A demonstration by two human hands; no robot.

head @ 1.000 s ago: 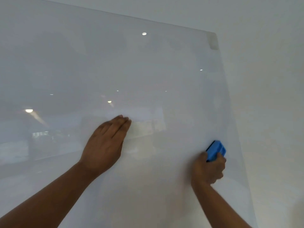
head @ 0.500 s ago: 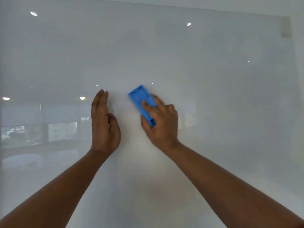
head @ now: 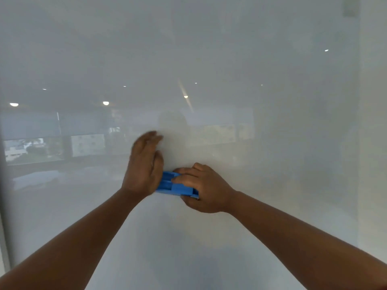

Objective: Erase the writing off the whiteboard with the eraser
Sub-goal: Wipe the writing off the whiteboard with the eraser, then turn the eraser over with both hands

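A glossy whiteboard (head: 251, 59) fills nearly the whole view; I see no writing on it, only reflections of ceiling lights and windows. My right hand (head: 206, 188) grips a blue eraser (head: 171, 186) and presses it flat against the board at centre, lying roughly horizontal. My left hand (head: 144, 164) rests on the board just left of the eraser, fingers straight and pointing up, its heel covering the eraser's left end. The left hand holds nothing.
The board's right edge (head: 358, 143) meets a plain white wall, with a small mounting bracket (head: 349, 6) at the top right corner. The board's left edge (head: 3, 206) shows at the far left.
My right hand has slid the eraser down and turned it from tilted to nearly horizontal. The left hand stayed on the board, and the eraser now touches its heel.
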